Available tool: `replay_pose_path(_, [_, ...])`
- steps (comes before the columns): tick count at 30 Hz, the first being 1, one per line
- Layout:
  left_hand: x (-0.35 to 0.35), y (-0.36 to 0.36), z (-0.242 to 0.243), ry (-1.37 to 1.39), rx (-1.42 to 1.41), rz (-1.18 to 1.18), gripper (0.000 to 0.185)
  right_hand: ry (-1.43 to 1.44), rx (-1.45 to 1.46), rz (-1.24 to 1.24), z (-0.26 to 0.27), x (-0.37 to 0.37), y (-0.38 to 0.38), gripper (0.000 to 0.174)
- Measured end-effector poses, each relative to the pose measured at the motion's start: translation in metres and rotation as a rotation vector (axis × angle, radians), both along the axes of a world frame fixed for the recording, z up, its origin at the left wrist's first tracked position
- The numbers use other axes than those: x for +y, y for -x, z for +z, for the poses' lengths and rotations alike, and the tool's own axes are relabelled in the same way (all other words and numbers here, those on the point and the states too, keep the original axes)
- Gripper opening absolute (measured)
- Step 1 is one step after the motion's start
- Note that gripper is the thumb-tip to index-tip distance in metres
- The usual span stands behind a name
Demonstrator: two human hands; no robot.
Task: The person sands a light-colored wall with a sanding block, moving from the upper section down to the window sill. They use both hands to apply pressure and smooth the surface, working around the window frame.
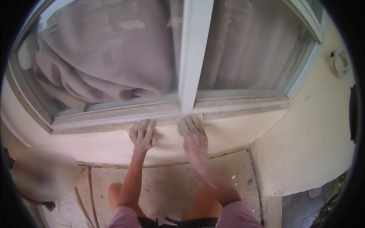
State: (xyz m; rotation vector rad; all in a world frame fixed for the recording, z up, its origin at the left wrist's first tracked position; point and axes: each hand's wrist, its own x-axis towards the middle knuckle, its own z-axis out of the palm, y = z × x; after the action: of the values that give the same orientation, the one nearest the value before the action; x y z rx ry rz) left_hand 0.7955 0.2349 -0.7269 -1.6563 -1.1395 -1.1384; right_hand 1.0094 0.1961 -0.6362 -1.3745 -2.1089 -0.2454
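Note:
My left hand, coated in pale dust, rests its fingertips on the outer sill of a window. Its fingers are slightly apart and nothing shows in them. Right of it, my right hand is blurred and dusty, bent over the sill edge just below the white window mullion. Whether something sits under its fingers cannot be told. A straight pale edge shows just beside those fingers. Below both hands is the cream wall under the window.
Curtains hang behind the glass. A coiled white cable is fixed to the right wall. Stained floor slabs lie beneath me. At lower left, a blurred round patch hides part of the view, above a pale sheet.

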Motion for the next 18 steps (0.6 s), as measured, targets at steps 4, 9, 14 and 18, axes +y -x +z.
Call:
replay_pose_path(4, [0.002, -0.006, 0.011, -0.013, -0.012, 0.037, 0.044, -0.043, -0.051, -0.305, 0.001, 0.007, -0.018, 0.049])
replay_pose_path(9, [-0.023, -0.037, 0.034, 0.231, -0.054, -0.029, 0.047, 0.039, -0.07, -0.031, -0.002, -0.002, 0.002, 0.05])
replay_pose_path(14, [-0.039, -0.073, 0.047, 0.427, -0.025, -0.207, 0.061, -0.004, 0.041, -0.241, -0.008, 0.01, -0.042, 0.05])
replay_pose_path(18, [-0.025, -0.078, 0.04, 0.431, -0.015, -0.242, 0.064, -0.019, 0.001, 0.168, -0.013, -0.001, -0.023, 0.05])
